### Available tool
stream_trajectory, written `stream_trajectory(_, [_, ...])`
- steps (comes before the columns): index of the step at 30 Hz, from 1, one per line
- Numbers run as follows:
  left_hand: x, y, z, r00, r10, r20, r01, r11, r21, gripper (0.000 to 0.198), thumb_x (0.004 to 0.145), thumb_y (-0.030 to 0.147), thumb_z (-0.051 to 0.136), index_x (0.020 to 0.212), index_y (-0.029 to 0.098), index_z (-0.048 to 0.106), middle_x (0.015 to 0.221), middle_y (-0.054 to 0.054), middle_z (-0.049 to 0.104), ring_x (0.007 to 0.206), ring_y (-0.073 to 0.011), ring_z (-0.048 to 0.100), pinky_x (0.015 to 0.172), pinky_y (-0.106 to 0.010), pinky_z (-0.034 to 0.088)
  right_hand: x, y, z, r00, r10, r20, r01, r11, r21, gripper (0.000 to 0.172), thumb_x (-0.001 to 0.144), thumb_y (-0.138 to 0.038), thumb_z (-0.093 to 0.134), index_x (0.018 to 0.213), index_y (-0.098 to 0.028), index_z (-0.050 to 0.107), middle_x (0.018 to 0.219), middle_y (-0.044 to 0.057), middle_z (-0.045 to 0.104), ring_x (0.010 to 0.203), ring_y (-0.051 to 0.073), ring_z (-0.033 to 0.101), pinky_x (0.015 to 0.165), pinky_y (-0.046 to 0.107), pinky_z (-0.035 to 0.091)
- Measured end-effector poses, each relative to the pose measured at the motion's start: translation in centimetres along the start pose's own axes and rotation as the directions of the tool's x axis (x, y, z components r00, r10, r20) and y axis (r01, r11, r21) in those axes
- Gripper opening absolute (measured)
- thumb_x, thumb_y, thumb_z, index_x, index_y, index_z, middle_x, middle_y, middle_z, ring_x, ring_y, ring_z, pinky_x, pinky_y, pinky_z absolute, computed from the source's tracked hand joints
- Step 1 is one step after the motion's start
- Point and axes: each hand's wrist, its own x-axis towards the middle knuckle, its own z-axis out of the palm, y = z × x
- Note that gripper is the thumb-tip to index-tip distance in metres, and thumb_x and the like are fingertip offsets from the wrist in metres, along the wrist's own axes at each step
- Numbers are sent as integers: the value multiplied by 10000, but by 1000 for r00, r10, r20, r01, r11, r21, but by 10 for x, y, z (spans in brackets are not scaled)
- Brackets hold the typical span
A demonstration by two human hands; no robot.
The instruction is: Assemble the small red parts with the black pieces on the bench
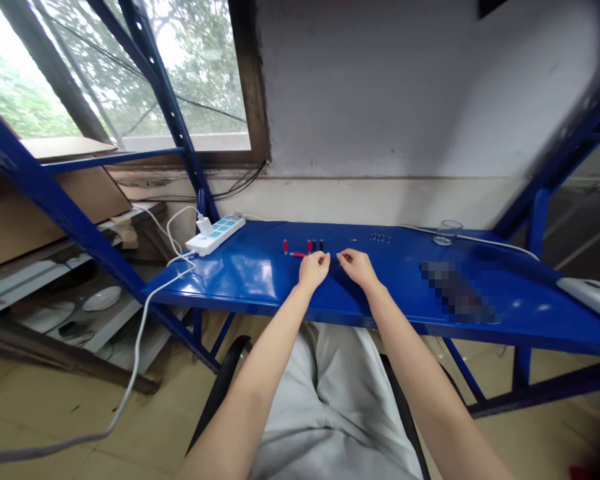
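Over the blue table, my left hand (314,269) is closed with thumb and fingertips pressed together. Facing it, a small gap away, my right hand (358,268) makes a similar pinch. Anything between the fingertips of either hand is too small to make out. Just beyond my left hand lies a red pen-like piece (297,255), its right end close to my fingers. Behind it stand a short red cylinder (309,246) and two black ones, including a black cylinder (321,245). Another red cylinder (285,247) stands apart to the left.
Several tiny metal-looking pieces (380,238) lie at the table's back. A clear glass (448,233) stands back right, near a blurred-out dark object (457,292). A white power strip (217,235) with cables occupies the left end. Blue frame posts (537,223) flank the blue table (240,280).
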Motion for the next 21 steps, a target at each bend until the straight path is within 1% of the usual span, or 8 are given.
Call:
stream_trajectory(8, [1, 1, 0, 999, -28, -24, 29, 1000, 12, 341, 817, 379, 422, 571, 176, 541, 544, -3, 546, 529, -114, 483, 532, -220, 324, -2, -2, 4, 998, -43, 47, 44, 999, -17, 234, 806, -328, 461, 754, -193, 645, 644, 31, 639, 603, 146, 572, 589, 235, 395])
stream_trajectory(13, [0, 1, -1, 999, -36, -28, 36, 999, 8, 331, 811, 371, 425, 574, 178, 549, 546, -4, 549, 535, -118, 489, 537, -224, 327, -2, -1, 5, 998, -42, 46, 43, 999, -12, 254, 807, -346, 449, 762, -194, 648, 639, 34, 638, 594, 149, 569, 586, 237, 398])
stream_trajectory(21, [1, 1, -1, 999, -30, -44, 30, 1000, -3, 334, 814, 374, 427, 566, 179, 536, 536, 3, 536, 522, -111, 475, 535, -219, 321, -2, 1, 6, 998, -54, 37, 55, 998, -18, 237, 809, -327, 457, 761, -195, 648, 637, 24, 637, 595, 143, 571, 592, 234, 394])
